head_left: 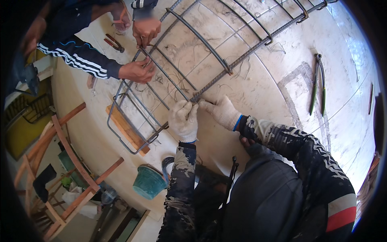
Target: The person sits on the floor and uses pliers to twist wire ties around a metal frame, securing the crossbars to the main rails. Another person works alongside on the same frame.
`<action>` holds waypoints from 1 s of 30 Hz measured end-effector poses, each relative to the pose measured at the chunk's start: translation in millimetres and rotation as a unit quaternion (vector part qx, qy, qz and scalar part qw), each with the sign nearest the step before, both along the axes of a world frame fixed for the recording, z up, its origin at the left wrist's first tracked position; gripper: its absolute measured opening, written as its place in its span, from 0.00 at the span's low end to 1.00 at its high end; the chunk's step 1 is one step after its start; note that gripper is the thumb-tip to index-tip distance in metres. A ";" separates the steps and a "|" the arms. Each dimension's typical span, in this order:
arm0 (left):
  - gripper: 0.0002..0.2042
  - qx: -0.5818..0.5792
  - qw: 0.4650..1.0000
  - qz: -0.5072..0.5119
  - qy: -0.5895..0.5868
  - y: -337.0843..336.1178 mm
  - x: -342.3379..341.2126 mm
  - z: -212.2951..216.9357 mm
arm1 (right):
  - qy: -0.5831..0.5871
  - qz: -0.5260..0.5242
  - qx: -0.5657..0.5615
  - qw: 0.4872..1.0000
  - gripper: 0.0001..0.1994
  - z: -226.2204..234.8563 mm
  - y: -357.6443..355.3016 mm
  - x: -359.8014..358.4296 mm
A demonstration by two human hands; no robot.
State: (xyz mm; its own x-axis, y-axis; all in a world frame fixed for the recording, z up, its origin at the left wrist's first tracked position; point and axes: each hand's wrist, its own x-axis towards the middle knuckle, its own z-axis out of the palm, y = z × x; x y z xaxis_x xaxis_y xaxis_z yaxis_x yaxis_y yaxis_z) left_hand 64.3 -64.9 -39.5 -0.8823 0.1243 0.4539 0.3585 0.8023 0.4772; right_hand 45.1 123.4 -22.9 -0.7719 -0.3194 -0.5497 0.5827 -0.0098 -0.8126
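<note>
Head view: pale scuffed slab point(258, 92), wire scraps on it; wooden frames point(64, 161) and teal bucket point(148, 182) lower left. Rebar cage point(193, 52) on slab, long axis near-left to far-right. Left hand point(183, 121) and right hand point(221, 111), gloved, pinch tie wire point(196, 101) at bar crossing. Co-worker's hands point(139, 70) grip cage, far left. Cutters point(317, 84) right.

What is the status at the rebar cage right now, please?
Left hand and right hand, gloved, pinching one rebar cage joint. Co-worker's bare hands on far bars. Long-handled cutters lying aside.

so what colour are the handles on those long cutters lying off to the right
Green, on the long cutters lying on the pale work surface; the head view shows them.
</note>
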 end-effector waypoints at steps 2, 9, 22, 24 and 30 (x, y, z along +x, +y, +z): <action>0.16 -0.003 1.000 0.007 -0.009 2.3 -0.3 -2.5 | -0.031 0.030 0.000 0.999 0.14 -4.4 6.3 -8.4; 0.17 0.054 0.997 0.018 -0.049 3.2 -1.5 0.1 | 0.139 0.029 -0.031 0.989 0.14 -40.1 -5.0 -29.1; 0.17 0.062 0.996 0.029 -0.064 5.6 1.3 -1.4 | 0.165 0.016 0.212 0.963 0.12 -10.3 -16.1 3.3; 0.17 0.063 0.996 0.026 -0.058 3.3 2.0 -4.1 | 0.166 0.027 0.240 0.956 0.12 -1.1 -14.4 2.2; 0.18 0.032 0.999 0.018 -0.022 0.9 2.5 -8.8 | 0.181 0.122 0.253 0.943 0.11 5.7 -3.2 -14.4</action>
